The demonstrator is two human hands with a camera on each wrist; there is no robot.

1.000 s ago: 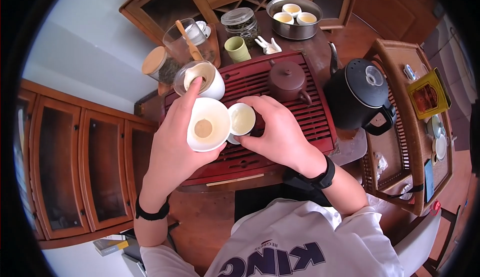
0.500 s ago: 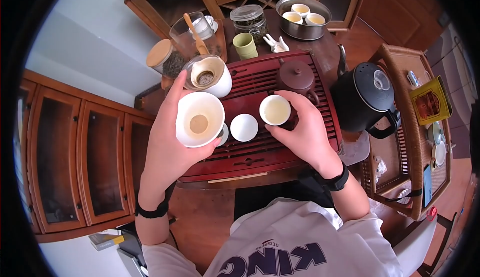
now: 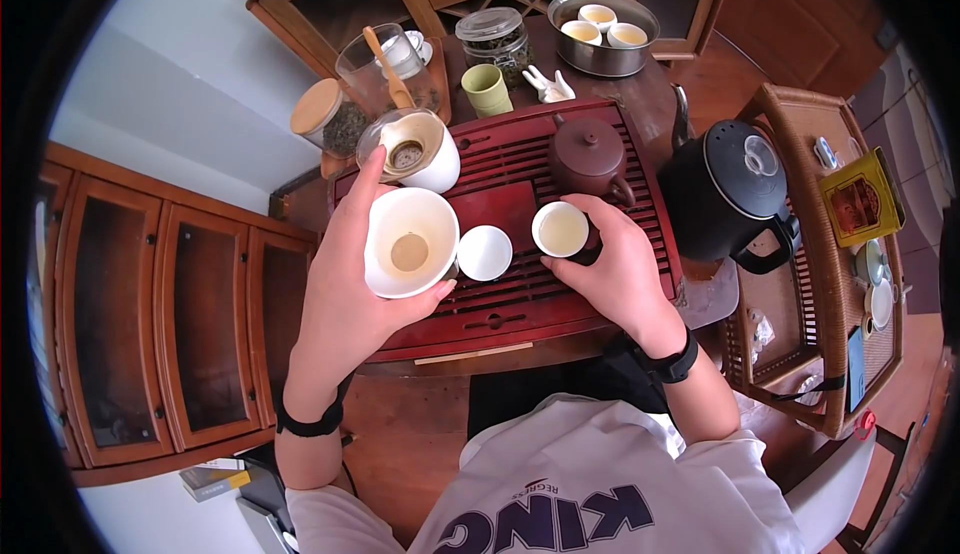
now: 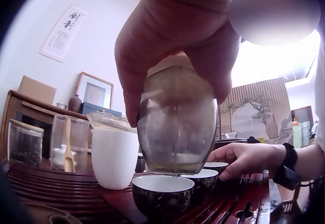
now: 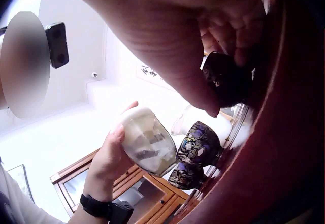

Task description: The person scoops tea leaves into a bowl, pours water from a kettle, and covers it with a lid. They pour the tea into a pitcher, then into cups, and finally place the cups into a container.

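Observation:
My left hand (image 3: 340, 274) grips a glass pitcher (image 4: 177, 117) round its upper part. It has a pale inside and a tan bottom in the head view, and hangs close over the cups. My right hand (image 3: 622, 259) holds a small teacup (image 3: 560, 229) by its sides at the tea tray (image 3: 480, 339); pale liquid shows inside. Left of that stands a second teacup (image 3: 485, 253), white inside. A third teacup (image 4: 162, 196), dark and patterned outside, sits beneath the pitcher, which hides it in the head view.
A white strainer pot (image 3: 430, 159) stands behind my left hand, a brown teapot (image 3: 590, 154) behind my right. The black kettle (image 3: 720, 199) is at the right. Tea jars (image 3: 492, 44), a green cup (image 3: 487, 90) and a metal bowl (image 3: 605, 39) with cups line the back.
My right hand has carried its teacup rightward, away from the pitcher and the middle cup. The left hand with the pitcher has shifted left, then slightly right again.

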